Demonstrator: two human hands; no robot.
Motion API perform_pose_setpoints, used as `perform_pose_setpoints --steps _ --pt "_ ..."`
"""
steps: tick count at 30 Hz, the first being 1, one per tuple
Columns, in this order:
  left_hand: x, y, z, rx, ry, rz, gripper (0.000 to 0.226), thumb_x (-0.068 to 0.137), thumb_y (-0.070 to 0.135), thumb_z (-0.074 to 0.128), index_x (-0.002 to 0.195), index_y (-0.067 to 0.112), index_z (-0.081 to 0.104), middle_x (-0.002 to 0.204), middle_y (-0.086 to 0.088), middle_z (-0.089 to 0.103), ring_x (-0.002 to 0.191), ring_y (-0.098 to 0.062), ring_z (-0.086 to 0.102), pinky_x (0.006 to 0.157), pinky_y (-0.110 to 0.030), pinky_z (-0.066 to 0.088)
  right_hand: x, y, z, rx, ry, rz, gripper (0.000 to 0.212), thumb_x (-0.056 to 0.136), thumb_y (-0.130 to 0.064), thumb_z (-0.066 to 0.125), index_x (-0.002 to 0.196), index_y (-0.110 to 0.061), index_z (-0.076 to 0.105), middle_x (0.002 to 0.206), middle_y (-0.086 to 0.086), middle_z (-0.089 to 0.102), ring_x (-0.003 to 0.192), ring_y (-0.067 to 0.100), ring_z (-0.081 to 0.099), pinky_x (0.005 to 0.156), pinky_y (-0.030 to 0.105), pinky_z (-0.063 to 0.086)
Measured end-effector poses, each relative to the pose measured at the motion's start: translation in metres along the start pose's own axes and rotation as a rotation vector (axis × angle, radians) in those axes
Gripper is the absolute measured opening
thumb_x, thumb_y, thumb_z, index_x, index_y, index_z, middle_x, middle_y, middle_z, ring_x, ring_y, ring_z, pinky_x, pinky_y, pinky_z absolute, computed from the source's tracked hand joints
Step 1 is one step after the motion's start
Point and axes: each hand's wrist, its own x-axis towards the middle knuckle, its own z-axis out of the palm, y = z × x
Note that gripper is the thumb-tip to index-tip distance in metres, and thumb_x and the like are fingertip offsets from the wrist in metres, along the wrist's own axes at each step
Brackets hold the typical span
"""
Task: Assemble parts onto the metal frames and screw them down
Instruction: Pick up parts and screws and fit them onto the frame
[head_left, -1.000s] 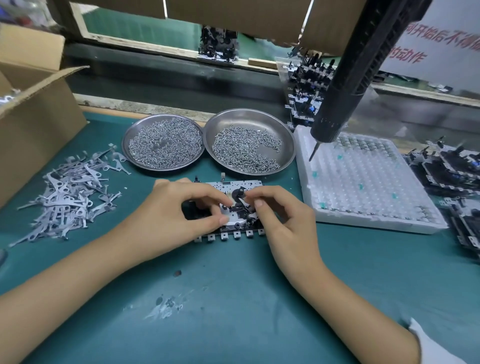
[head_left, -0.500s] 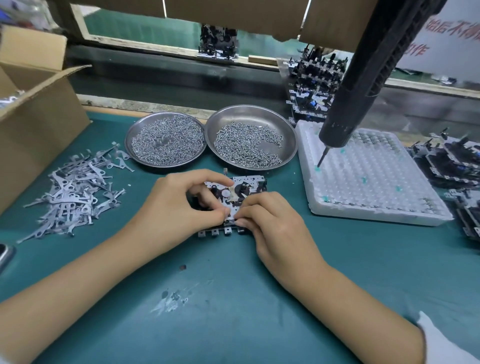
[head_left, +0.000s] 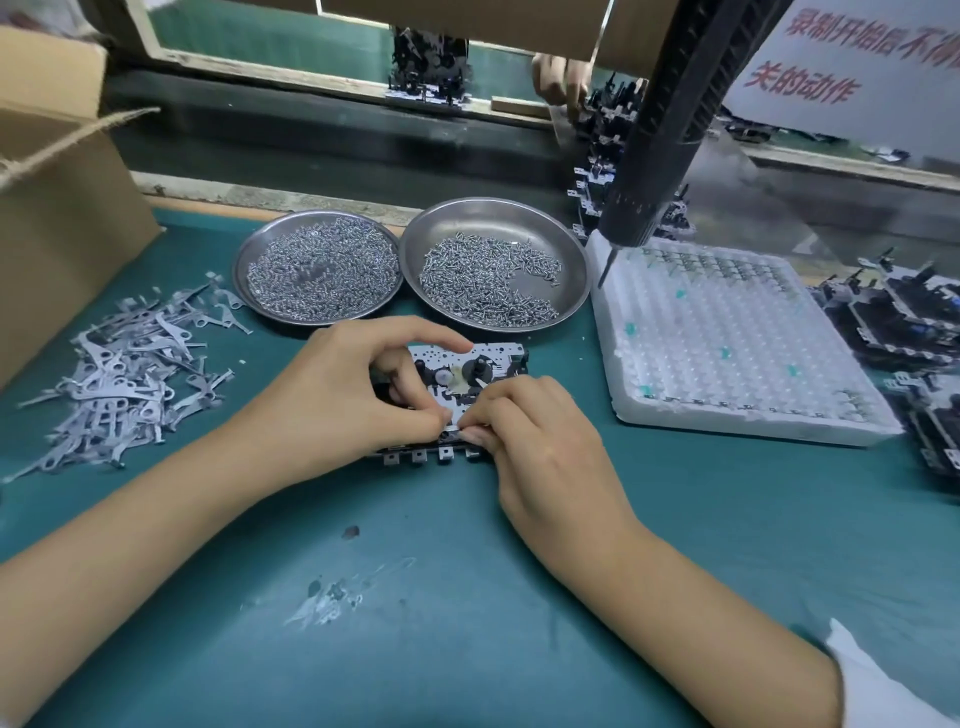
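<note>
Plainly both hands work on one metal frame (head_left: 470, 374), which lies flat on the green tabletop (head_left: 467, 597) near its middle, just in front of the two steel dishes of screws (head_left: 322, 270). The left hand (head_left: 343, 400) curls over the frame's left part, apparently to steady it. The right hand (head_left: 530, 431) pinches a small part at the frame's near edge, fingertips meeting the left thumb, probably seating it. Loose metal levers (head_left: 130, 379) lie toward the left edge, within reach; the hanging screwdriver (head_left: 660, 145) waits unused above the white tray (head_left: 737, 343).
</note>
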Motion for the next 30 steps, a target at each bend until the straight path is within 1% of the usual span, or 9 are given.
perform_pose_setpoints --steps 3,6,12,14,16,18,23,27,30 --pt "0.0 0.001 0.0 0.028 -0.005 -0.002 0.053 0.066 -0.001 0.075 0.102 0.037 0.067 0.06 0.004 0.068 0.057 -0.001 0.057 0.063 -0.008 0.044 0.0 0.0 0.0 0.023 0.024 0.013 0.012 0.088 -0.006 0.059 0.085 0.002 0.067 0.087 0.013 0.063 0.074 0.032 0.059 0.063 0.039 0.046" --pt "0.001 0.002 0.0 0.038 -0.007 -0.01 0.051 0.065 0.0 0.075 0.1 0.037 0.068 0.058 0.004 0.067 0.055 0.002 0.057 0.062 -0.006 0.042 0.0 0.0 0.001 0.009 0.057 0.009 0.018 0.091 -0.008 0.057 0.081 0.004 0.066 0.087 0.015 0.063 0.075 0.033 0.059 0.058 0.039 0.05" --pt "0.002 0.002 0.001 0.027 0.003 -0.01 0.052 0.066 -0.003 0.075 0.099 0.036 0.068 0.056 0.003 0.065 0.054 0.003 0.056 0.061 -0.005 0.041 0.0 0.0 0.007 -0.021 0.053 -0.01 0.003 0.081 0.005 0.063 0.078 0.006 0.064 0.084 0.017 0.062 0.073 0.034 0.059 0.056 0.04 0.051" --pt "0.002 0.001 -0.001 0.015 -0.013 -0.013 0.051 0.068 0.0 0.076 0.103 0.035 0.068 0.058 0.003 0.066 0.056 0.002 0.058 0.062 -0.007 0.042 0.0 0.001 0.005 0.055 0.054 0.029 0.006 0.083 0.001 0.063 0.08 0.005 0.066 0.086 0.015 0.062 0.076 0.032 0.059 0.065 0.038 0.05" --pt "0.001 0.0 -0.003 -0.009 -0.031 -0.012 0.048 0.07 0.005 0.079 0.105 0.035 0.068 0.06 0.002 0.068 0.057 -0.001 0.058 0.062 -0.009 0.044 0.001 0.003 0.001 0.212 0.057 0.11 0.006 0.084 -0.003 0.065 0.084 0.002 0.069 0.087 0.01 0.062 0.08 0.024 0.059 0.072 0.025 0.046" --pt "-0.001 -0.001 -0.005 -0.023 -0.039 -0.011 0.044 0.07 0.011 0.08 0.104 0.035 0.068 0.064 0.003 0.07 0.057 -0.002 0.057 0.061 -0.01 0.045 0.003 0.005 -0.002 0.369 0.073 0.195 0.007 0.086 -0.005 0.066 0.086 -0.001 0.071 0.086 0.007 0.063 0.08 0.013 0.057 0.073 0.014 0.041" --pt "-0.003 0.0 -0.005 -0.022 -0.045 0.001 0.038 0.07 0.022 0.081 0.103 0.034 0.068 0.07 0.005 0.073 0.057 -0.001 0.047 0.06 -0.009 0.044 0.008 0.01 -0.007 0.623 0.131 0.434 0.01 0.089 -0.008 0.063 0.083 -0.009 0.071 0.079 -0.006 0.063 0.078 0.003 0.057 0.074 0.015 0.043" --pt "-0.004 0.001 -0.004 -0.03 -0.039 0.004 0.037 0.066 0.03 0.08 0.101 0.033 0.069 0.072 0.007 0.073 0.059 0.0 0.047 0.06 -0.01 0.044 0.008 0.008 -0.007 0.652 0.131 0.444 0.014 0.089 -0.008 0.064 0.081 -0.017 0.068 0.078 -0.007 0.062 0.077 0.0 0.055 0.072 0.012 0.041" --pt "-0.005 0.001 -0.006 0.04 0.012 0.028 0.038 0.058 0.043 0.077 0.095 0.039 0.07 0.08 0.013 0.071 0.064 -0.001 0.05 0.064 -0.014 0.048 0.008 0.008 -0.007 0.661 0.155 0.451 0.011 0.089 -0.008 0.064 0.082 -0.013 0.07 0.079 -0.004 0.063 0.078 0.005 0.057 0.073 0.017 0.043"
